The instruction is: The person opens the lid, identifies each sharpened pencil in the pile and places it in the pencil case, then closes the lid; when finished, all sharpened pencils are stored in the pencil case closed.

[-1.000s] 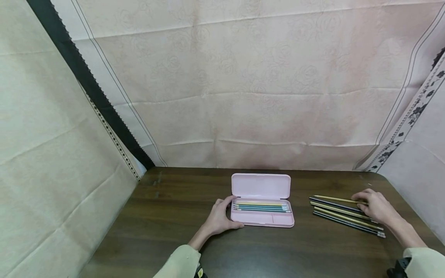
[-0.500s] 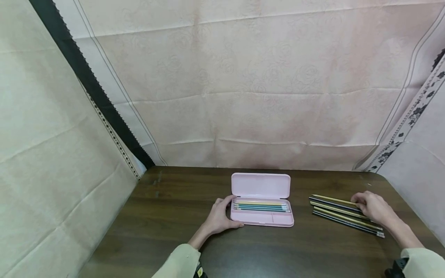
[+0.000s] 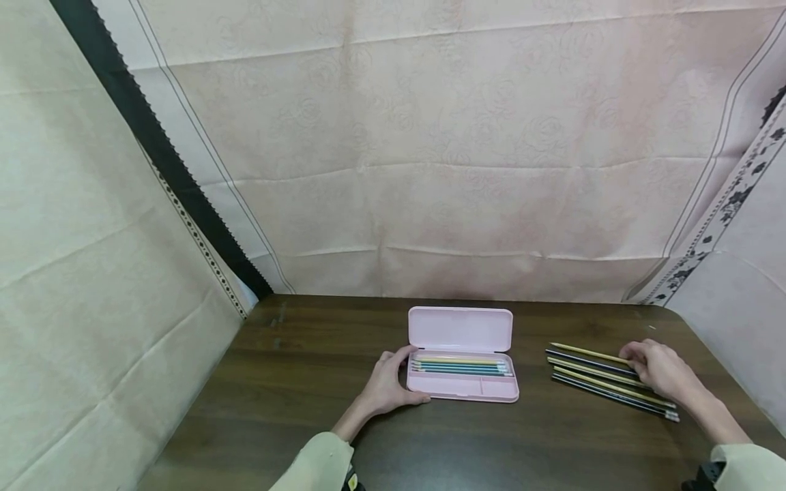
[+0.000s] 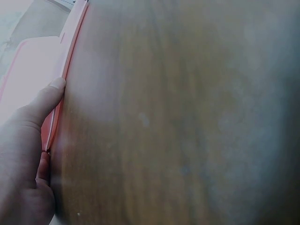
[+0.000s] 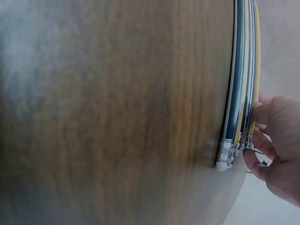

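Note:
A pink pencil case point(image 3: 442, 388) lies with its lid point(image 3: 460, 329) raised at the middle of the table. Inside, several pencils point(image 3: 462, 367) in yellow and teal lie side by side. My left hand point(image 3: 383, 387) grips the case's left end, thumb at the front edge and fingers at the rear corner. To the right, a row of several yellow and dark pencils point(image 3: 604, 380) rests on the table, their eraser ends toward me. My right hand point(image 3: 663, 368) pinches the rearmost yellow pencil point(image 3: 586, 352) near its eraser end, as the right wrist view point(image 5: 257, 61) shows too.
The dark wooden table point(image 3: 479, 443) ends at a pale cloth wall point(image 3: 430, 170) behind it. More cloth hangs at the left point(image 3: 110, 327) and the right point(image 3: 731, 293).
My right hand has shifted slightly and its fingers have drawn closer around the rearmost yellow pencil, which has moved a little to the left. The left hand and the case stay put.

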Motion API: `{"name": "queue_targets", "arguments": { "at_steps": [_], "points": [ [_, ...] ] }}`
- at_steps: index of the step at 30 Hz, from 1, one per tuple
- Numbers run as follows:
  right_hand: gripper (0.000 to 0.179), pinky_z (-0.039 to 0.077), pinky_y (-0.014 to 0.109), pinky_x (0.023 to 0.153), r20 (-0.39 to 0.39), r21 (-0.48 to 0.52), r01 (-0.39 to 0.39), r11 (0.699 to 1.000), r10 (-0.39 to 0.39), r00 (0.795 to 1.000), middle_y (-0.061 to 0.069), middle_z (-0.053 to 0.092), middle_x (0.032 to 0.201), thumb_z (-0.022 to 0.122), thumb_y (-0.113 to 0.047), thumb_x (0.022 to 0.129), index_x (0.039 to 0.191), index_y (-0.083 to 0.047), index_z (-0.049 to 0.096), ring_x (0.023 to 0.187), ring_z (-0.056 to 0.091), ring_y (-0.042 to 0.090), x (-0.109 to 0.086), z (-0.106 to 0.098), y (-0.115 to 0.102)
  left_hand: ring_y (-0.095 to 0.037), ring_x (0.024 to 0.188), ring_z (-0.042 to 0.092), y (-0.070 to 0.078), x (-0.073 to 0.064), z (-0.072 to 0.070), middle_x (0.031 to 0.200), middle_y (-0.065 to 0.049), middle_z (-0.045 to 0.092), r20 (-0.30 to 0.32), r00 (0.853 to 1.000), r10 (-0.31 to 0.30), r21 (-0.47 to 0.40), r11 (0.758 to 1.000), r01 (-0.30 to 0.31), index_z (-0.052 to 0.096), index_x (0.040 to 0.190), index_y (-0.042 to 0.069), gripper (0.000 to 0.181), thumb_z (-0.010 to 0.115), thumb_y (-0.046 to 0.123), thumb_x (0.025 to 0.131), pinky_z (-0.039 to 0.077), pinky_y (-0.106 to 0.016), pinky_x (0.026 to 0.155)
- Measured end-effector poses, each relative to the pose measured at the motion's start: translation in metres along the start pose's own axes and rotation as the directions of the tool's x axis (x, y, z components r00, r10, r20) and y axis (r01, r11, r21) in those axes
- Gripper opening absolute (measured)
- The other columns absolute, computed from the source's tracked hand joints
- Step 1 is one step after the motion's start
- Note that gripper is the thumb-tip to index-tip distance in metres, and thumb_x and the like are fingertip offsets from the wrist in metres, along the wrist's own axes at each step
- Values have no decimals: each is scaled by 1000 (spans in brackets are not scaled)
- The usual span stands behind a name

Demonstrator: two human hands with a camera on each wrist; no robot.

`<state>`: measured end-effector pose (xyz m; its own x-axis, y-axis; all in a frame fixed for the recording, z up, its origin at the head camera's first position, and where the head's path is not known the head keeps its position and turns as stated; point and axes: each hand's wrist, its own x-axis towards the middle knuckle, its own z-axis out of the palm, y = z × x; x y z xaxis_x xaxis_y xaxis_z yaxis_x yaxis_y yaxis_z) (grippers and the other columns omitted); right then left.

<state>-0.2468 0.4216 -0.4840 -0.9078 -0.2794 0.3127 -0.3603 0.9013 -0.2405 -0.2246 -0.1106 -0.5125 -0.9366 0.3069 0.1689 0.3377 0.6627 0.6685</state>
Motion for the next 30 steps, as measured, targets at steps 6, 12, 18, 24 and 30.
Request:
{"name": "queue_targets", "arguments": {
  "at_steps": [6, 12, 18, 24, 30],
  "points": [
    [23, 40, 37, 56, -50, 1, 39, 999, -39, 998, 1, 55, 80, 69, 12, 76, 88, -7, 69, 69, 48, 15, -1, -1, -9, -24, 109, 48, -1, 0, 1, 121, -7, 55, -8, 1000, 7, 10, 1000, -7, 49, 144, 20, 92, 92, 47, 67, 47, -45, 86],
    [24, 41, 36, 56, -73, -2, 69, 998, -69, 995, -2, 56, 81, 72, 10, 75, 88, -10, 69, 69, 50, 13, 0, 0, -17, -26, 109, 48, -2, 1, 1, 119, -8, 55, -19, 1000, 21, 6, 1000, -21, 50, 143, 19, 92, 92, 47, 66, 47, -47, 86],
    [26, 42, 34, 55, -131, -17, 141, 990, -142, 981, -3, 55, 78, 74, 9, 72, 85, -13, 68, 68, 51, 11, 3, 3, -24, -25, 108, 49, -3, 0, 1, 119, -7, 55, -21, 1000, 18, 24, 1000, -17, 50, 143, 21, 91, 92, 47, 66, 47, -45, 86],
    [28, 43, 35, 56, -123, -10, 157, 988, -157, 980, -3, 56, 78, 74, 11, 71, 85, -12, 68, 69, 53, 13, 3, 4, -31, -24, 109, 48, -3, 0, 1, 120, -7, 54, -9, 1000, 4, 19, 1000, -4, 49, 144, 22, 92, 92, 47, 66, 47, -45, 85],
    [30, 43, 34, 55, -143, -11, 174, 985, -174, 974, -5, 55, 80, 74, 12, 70, 85, -14, 68, 69, 52, 10, 4, 2, -39, -24, 109, 48, -2, 1, 1, 121, -7, 55, -9, 1000, 6, 9, 1000, -6, 49, 143, 21, 91, 92, 47, 67, 47, -45, 85]
  ]
}}
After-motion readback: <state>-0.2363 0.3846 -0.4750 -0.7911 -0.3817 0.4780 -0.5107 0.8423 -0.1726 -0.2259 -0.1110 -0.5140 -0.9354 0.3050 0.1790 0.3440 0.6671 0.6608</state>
